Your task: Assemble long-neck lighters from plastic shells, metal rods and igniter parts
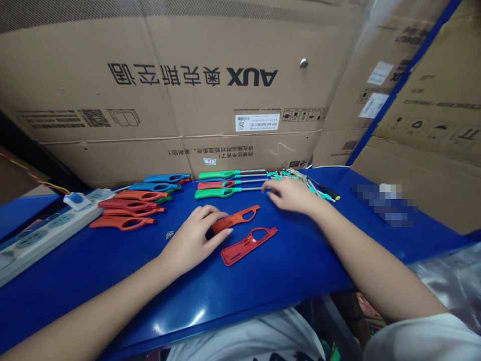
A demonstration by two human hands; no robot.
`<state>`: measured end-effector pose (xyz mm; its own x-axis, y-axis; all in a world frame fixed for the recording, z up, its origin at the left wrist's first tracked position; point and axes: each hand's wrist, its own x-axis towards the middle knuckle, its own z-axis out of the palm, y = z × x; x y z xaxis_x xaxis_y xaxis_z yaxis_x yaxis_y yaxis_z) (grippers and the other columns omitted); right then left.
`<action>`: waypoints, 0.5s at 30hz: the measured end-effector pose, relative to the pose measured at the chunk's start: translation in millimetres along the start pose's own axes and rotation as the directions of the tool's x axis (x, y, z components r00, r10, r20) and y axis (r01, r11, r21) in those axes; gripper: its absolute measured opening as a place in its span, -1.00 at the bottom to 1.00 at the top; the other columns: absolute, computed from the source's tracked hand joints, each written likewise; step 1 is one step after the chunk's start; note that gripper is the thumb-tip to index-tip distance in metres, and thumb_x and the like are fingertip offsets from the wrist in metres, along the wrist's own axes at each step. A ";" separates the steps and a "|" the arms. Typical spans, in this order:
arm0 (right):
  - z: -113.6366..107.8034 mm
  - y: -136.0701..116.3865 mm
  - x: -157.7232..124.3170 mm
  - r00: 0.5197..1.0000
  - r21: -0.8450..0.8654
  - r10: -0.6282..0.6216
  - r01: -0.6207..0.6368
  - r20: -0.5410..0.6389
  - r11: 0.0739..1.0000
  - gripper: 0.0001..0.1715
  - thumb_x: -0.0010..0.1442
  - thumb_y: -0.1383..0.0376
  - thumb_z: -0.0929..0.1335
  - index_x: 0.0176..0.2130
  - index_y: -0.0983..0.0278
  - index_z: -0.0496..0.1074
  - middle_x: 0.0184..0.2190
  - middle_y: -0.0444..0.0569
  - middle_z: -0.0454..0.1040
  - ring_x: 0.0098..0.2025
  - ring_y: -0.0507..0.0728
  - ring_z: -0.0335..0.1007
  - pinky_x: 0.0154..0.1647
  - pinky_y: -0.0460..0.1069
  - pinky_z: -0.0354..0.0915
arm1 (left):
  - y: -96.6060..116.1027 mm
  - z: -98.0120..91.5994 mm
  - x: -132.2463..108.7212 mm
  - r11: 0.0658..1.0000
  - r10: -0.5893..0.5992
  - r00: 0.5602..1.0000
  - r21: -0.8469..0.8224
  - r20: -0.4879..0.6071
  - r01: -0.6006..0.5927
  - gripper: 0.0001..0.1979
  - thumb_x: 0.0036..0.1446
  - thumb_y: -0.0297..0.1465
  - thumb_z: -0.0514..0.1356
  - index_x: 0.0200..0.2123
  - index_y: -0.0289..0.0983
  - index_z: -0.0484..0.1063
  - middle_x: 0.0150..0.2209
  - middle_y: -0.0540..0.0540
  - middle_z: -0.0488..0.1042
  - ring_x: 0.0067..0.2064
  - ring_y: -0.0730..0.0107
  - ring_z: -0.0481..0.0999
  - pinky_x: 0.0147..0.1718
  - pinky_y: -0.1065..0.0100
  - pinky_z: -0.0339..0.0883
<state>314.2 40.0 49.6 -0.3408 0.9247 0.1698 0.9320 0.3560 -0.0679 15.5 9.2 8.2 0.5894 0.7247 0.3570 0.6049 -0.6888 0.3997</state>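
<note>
My left hand [195,233] rests on the blue table, its thumb and fingers around the near end of an orange lighter handle half [240,217]. Just below that lies a red handle half [248,245], hollow side up. My right hand [293,194] is stretched to the back, palm down, with fingers bent and apart over the tips of the metal rods. Nothing shows between those fingers. Left of it lie assembled long-nosed lighters [216,192] in green and red, and behind it a heap of small green, black and metal parts [283,174], partly hidden.
Several orange, red and blue handle shells [128,223] lie in a stack at the left, beside a white power strip [56,228]. A screwdriver [328,192] with a black and yellow handle lies past my right hand. Cardboard walls [210,120] close off the back and right.
</note>
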 end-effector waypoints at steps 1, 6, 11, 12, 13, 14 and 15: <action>-5.1 8.6 -0.1 0.995 -0.036 0.097 -0.099 -0.036 0.994 -0.59 0.25 0.34 0.28 0.06 0.16 0.48 -0.18 0.00 0.62 -0.23 0.17 0.47 -0.30 -0.03 0.16 | 5.3 -1.3 -1.7 0.999 0.028 0.999 0.016 0.022 -0.028 -0.64 0.34 -0.11 0.14 0.06 -0.15 0.48 0.00 -0.15 0.45 0.05 0.11 0.42 0.06 0.10 0.35; -25.4 53.7 -5.1 0.804 -0.131 0.586 -0.595 -0.103 0.793 -0.66 0.19 0.26 0.32 -0.06 0.23 0.52 -0.06 0.16 0.58 -0.04 0.33 0.50 -0.27 0.02 0.27 | 29.1 -0.7 -11.2 0.991 0.124 0.978 0.024 0.170 -0.130 -0.69 0.30 -0.09 0.19 -0.06 -0.14 0.52 0.02 -0.15 0.44 0.05 0.10 0.40 0.05 0.08 0.34; -22.1 78.1 -5.5 0.683 -0.155 0.722 -0.706 0.113 0.692 -0.63 0.16 0.13 0.38 -0.12 0.32 0.53 -0.05 0.29 0.56 -0.01 0.41 0.51 -0.22 0.11 0.35 | 32.7 3.7 -13.3 0.994 0.101 0.968 0.016 0.229 -0.108 -0.79 0.27 -0.20 0.23 -0.12 -0.17 0.49 -0.05 -0.12 0.49 0.00 0.12 0.44 0.01 0.10 0.35; -19.3 79.7 -4.3 0.682 -0.153 0.718 -0.702 0.138 0.696 -0.62 0.16 0.12 0.39 -0.11 0.32 0.54 -0.05 0.30 0.56 -0.01 0.40 0.52 -0.21 0.11 0.36 | 31.7 3.4 -12.6 0.995 0.093 0.968 0.020 0.232 -0.100 -0.81 0.26 -0.22 0.23 -0.14 -0.18 0.48 -0.07 -0.12 0.50 -0.02 0.13 0.44 0.00 0.10 0.34; -16.3 80.5 -2.7 0.684 -0.150 0.714 -0.698 0.153 0.701 -0.61 0.17 0.12 0.39 -0.10 0.32 0.54 -0.05 0.30 0.56 -0.01 0.40 0.52 -0.20 0.11 0.37 | 30.6 2.5 -11.6 0.995 0.084 0.969 0.030 0.234 -0.093 -0.82 0.26 -0.23 0.23 -0.15 -0.19 0.48 -0.09 -0.11 0.51 -0.03 0.13 0.45 -0.01 0.11 0.34; -13.5 80.8 -1.0 0.682 -0.148 0.712 -0.697 0.166 0.702 -0.59 0.18 0.12 0.38 -0.08 0.32 0.53 -0.03 0.30 0.56 0.00 0.39 0.52 -0.18 0.11 0.37 | 29.7 1.1 -10.6 0.995 0.074 0.968 0.043 0.241 -0.086 -0.82 0.26 -0.23 0.23 -0.17 -0.19 0.48 -0.12 -0.11 0.51 -0.06 0.14 0.46 -0.02 0.11 0.34; -11.0 80.6 0.7 0.678 -0.148 0.715 -0.699 0.173 0.699 -0.57 0.19 0.12 0.37 -0.04 0.33 0.52 -0.01 0.31 0.55 0.02 0.40 0.51 -0.16 0.11 0.38 | 29.0 -0.8 -9.5 0.995 0.062 0.966 0.056 0.252 -0.079 -0.83 0.26 -0.23 0.22 -0.19 -0.20 0.48 -0.15 -0.11 0.52 -0.09 0.14 0.46 -0.05 0.12 0.34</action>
<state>390.4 67.8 55.1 0.4137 0.9046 -0.1032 0.9083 -0.4178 -0.0211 27.0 -17.7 17.1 0.7419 0.6519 0.1569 0.5855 -0.7439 0.3222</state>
